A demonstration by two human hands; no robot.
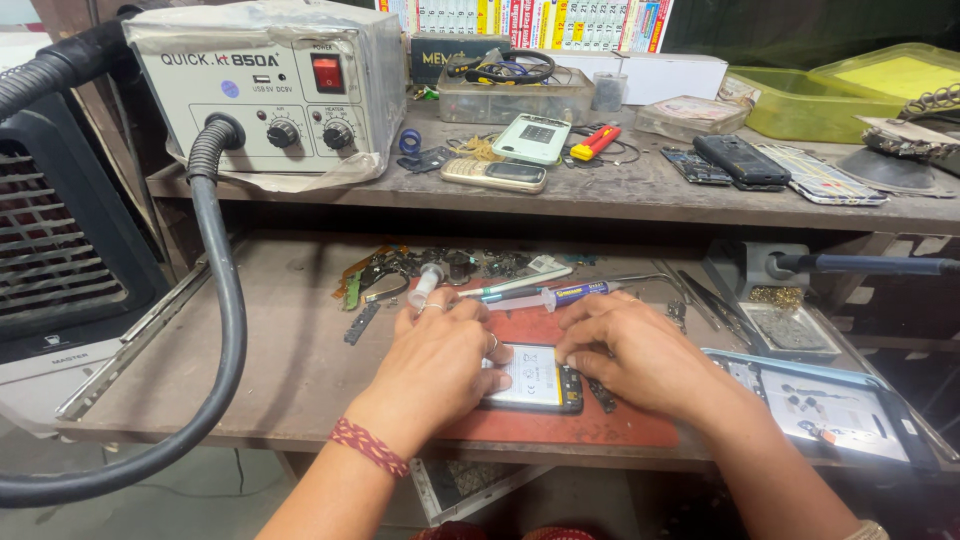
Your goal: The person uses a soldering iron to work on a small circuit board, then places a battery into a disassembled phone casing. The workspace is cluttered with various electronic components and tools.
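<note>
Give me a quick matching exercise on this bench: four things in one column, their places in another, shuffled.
Things:
1. opened smartphone with its white battery showing
2. grey hot-air rework station with a red switch
3. silver phone back cover
4. syringe with a blue label

Places:
A. upper shelf, far left
B. under both hands, left hand and right hand, on the red work mat
C. lower bench, just beyond the hands
D. lower bench, right edge

Pairs: 1-B, 2-A, 3-D, 4-C

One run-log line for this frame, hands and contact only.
left hand: pressing opened phone | right hand: fingertips on phone's right edge | phone: flat on red mat | syringe: behind, untouched
</note>
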